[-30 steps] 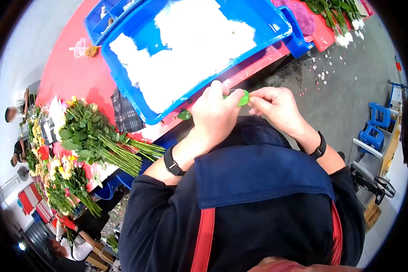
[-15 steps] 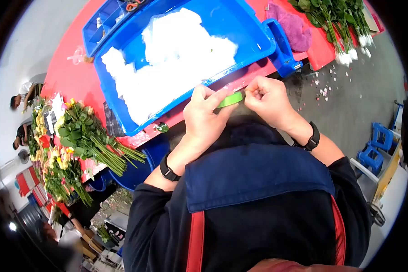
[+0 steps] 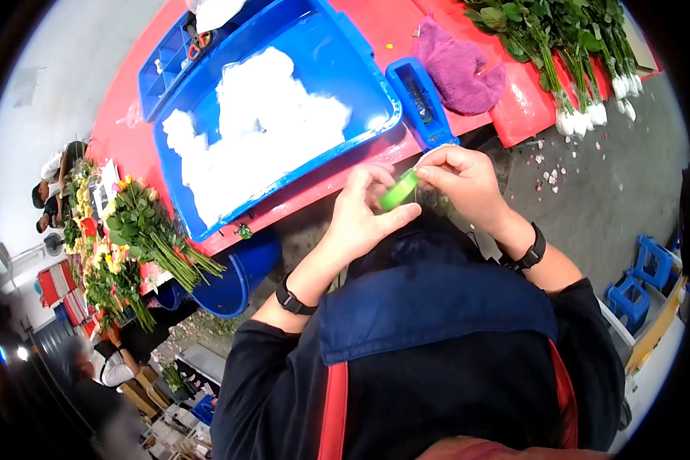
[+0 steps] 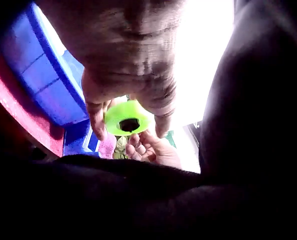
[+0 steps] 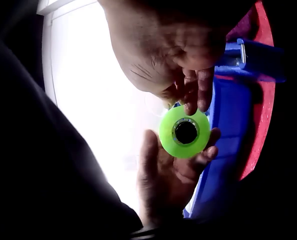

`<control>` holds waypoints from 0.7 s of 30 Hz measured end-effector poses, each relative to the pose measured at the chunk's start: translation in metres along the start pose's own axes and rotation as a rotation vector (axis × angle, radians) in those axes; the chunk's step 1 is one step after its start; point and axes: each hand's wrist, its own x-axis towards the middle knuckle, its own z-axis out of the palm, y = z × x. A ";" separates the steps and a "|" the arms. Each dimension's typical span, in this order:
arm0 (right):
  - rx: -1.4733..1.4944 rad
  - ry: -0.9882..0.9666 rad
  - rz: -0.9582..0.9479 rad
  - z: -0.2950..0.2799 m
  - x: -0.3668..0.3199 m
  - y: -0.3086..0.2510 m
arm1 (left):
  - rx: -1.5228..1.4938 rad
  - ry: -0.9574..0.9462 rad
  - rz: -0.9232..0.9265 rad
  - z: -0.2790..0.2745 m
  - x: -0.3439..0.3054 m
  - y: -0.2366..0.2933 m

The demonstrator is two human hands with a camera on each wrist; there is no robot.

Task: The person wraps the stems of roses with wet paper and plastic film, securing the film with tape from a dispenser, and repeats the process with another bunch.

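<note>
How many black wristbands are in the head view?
2. The left wristband sits on the wrist behind the left hand, which holds the green tape roll. The right wristband sits behind the right hand, which touches the roll's rim. Neither is hidden.

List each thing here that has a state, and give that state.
green tape roll, off the table, held between both hands.
left hand, grips the roll by its rim.
right hand, pinches the roll's top edge.
blue tray, on the red table, partly filled with white material.
white roses, lying flat on the table.
purple cloth, crumpled.
</note>
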 end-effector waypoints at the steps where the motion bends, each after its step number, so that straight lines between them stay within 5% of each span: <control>1: -0.085 0.014 -0.094 -0.003 0.001 -0.003 | -0.180 -0.059 -0.102 0.007 0.004 0.005; 2: -0.156 -0.006 -0.138 -0.009 0.001 -0.006 | -0.361 -0.118 -0.203 0.012 0.008 0.008; 3: -0.227 -0.025 -0.182 -0.013 0.002 -0.008 | -0.209 -0.165 -0.348 0.010 0.015 0.007; 6: -0.282 0.009 -0.258 -0.028 0.006 -0.005 | 0.093 -0.200 -0.214 0.024 0.039 0.012; 7: -0.276 0.035 -0.276 -0.034 0.009 -0.003 | 0.315 -0.164 -0.085 0.026 0.050 0.012; 8: -0.217 0.049 -0.273 -0.041 0.011 -0.001 | 0.212 -0.140 0.000 0.031 0.060 0.003; 10: -0.147 0.071 -0.290 -0.050 0.017 0.006 | 0.666 -0.049 0.433 0.038 0.083 -0.001; 14: -0.365 0.158 -0.461 -0.066 0.044 0.025 | 0.830 0.153 0.655 0.046 0.126 -0.024; 21: -0.397 0.187 -0.437 -0.080 0.086 0.075 | 1.208 0.317 0.398 0.059 0.147 -0.039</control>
